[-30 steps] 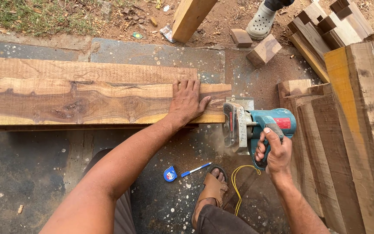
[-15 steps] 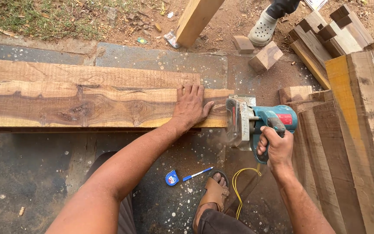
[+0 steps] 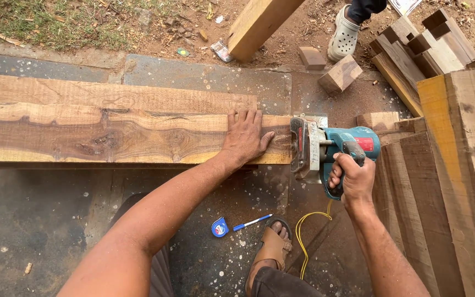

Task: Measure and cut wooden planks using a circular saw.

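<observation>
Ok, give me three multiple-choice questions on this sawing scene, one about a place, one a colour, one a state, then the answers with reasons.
1. Where does the tape measure lie?
A. on the plank
B. on the ground by the pen
C. on the grass

2. What colour is the saw body?
A. teal
B. yellow
C. black

3. What is the left hand doing?
A. gripping the saw handle
B. holding the pen
C. pressing flat on the plank

Answers: B, it sits on the dark floor left of the pen, near the sandal. A, the housing is teal with a red label. C, its fingers spread flat on the board while the right hand grips the saw.
</observation>
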